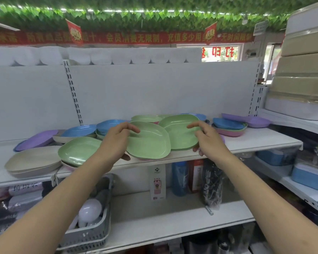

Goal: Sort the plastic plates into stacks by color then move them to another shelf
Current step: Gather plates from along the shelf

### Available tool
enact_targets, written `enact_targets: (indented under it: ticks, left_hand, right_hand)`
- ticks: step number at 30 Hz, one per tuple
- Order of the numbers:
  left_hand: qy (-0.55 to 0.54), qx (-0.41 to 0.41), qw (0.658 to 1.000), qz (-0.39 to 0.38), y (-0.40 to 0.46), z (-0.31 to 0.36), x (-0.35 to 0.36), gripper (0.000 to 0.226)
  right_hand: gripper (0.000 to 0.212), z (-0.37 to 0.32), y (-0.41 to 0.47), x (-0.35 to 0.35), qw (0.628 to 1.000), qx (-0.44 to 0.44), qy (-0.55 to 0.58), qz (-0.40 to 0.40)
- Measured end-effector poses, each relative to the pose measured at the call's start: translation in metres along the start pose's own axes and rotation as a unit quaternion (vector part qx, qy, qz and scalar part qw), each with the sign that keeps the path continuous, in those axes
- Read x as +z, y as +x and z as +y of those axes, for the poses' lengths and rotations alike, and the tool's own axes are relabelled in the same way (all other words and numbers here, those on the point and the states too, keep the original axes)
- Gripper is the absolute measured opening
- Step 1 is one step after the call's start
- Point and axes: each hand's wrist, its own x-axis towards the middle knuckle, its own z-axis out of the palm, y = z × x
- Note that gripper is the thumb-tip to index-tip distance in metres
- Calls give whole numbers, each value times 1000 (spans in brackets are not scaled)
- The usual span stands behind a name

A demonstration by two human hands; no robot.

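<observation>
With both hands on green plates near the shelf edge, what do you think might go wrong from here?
1. The green plate in the left hand overhangs the front edge of the shelf; if the grip loosens, it may fall.
2. The right hand holds a second green plate overlapped by the first, so lifting either could drag the other.
3. A pink plate lies underneath and could be pulled off too.

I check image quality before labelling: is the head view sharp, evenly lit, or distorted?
Head view: soft, even light, no strong glare on the green plate; the shelf edge bows from wide-angle distortion; the red banner text and far background look blurred; both hands appear fairly sharp.
</observation>
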Motion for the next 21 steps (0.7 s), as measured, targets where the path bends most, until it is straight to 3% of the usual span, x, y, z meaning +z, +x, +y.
enact_targets:
  ticks: [12, 15, 21]
  left_hand:
    - [-3, -44, 997, 70, -76, -44, -147, 34]
    - [-11, -59, 994, 94, -99, -59, -194, 34]
    - [2, -65, 987, 146, -145, -95, -319, 36]
  right_hand:
    - [25, -52, -29, 129, 968, 2, 134, -213]
    - [16, -83, -43, 169, 959, 0, 137, -249]
    - [19, -166, -90, 277, 945, -53, 130, -296]
